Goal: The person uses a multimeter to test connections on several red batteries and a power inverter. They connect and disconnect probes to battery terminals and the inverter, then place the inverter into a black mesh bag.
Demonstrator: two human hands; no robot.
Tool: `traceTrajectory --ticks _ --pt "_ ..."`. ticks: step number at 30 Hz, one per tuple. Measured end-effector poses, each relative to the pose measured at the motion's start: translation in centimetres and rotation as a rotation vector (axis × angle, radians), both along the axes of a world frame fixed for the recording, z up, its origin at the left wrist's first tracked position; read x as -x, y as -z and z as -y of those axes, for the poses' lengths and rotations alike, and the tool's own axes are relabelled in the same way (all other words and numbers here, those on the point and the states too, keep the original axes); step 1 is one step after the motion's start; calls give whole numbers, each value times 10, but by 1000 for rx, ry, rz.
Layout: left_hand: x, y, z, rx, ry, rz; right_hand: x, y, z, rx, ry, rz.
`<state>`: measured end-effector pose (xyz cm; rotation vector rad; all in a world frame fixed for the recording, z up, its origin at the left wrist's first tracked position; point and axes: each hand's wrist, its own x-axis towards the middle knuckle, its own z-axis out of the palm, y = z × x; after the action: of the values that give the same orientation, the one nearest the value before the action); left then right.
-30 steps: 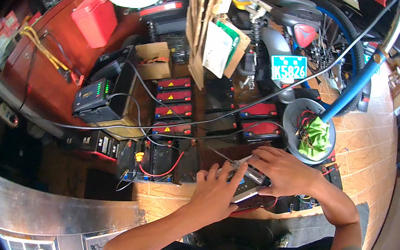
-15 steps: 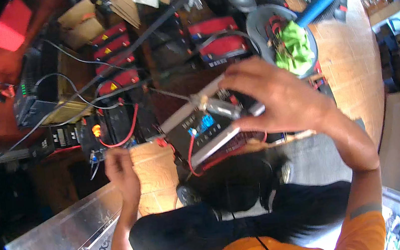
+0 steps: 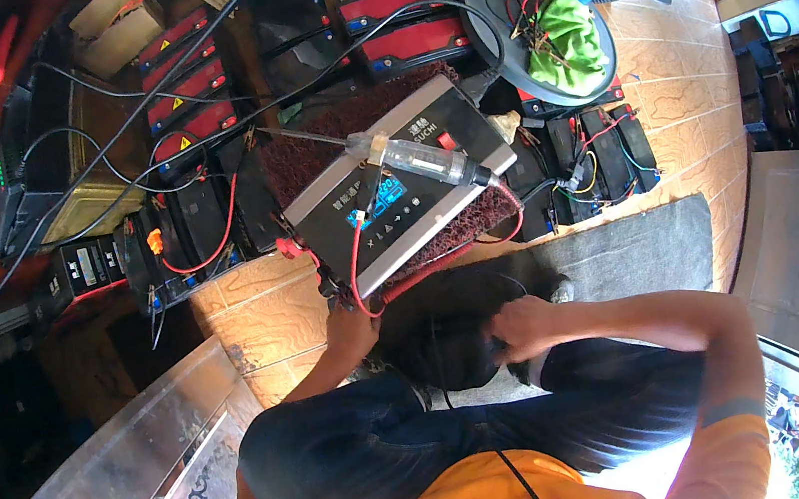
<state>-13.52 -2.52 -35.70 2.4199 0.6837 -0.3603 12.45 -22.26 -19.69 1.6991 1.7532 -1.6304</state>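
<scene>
A black battery charger with silver edges, a lit blue screen and a red switch lies tilted on a brown coarse mat. Across its top rests a test pen with a clear barrel and long metal tip. A red coiled lead loops below the charger. My left hand is at the charger's near left corner, by a black clip; its fingertips are partly hidden. My right hand is closed beside a dark rounded object between my legs; what it holds, if anything, is hidden.
Red-topped batteries stand beyond the mat, with black batteries and coloured wires on the right. A grey basin holds a green cloth. Loose black cables cross the left side. A grey mat lies near my right knee.
My right hand has left the charger and come down toward my lap. My left hand has moved right, to the charger's near corner. The test pen stays on the charger; the view has shifted.
</scene>
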Motion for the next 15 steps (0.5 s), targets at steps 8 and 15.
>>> traceTrajectory --ticks 8,15 --pt "17 32 -4 -130 9 0 46 124 23 75 379 103" --pt "10 25 -8 -93 38 -23 57 141 22 -135 213 86"
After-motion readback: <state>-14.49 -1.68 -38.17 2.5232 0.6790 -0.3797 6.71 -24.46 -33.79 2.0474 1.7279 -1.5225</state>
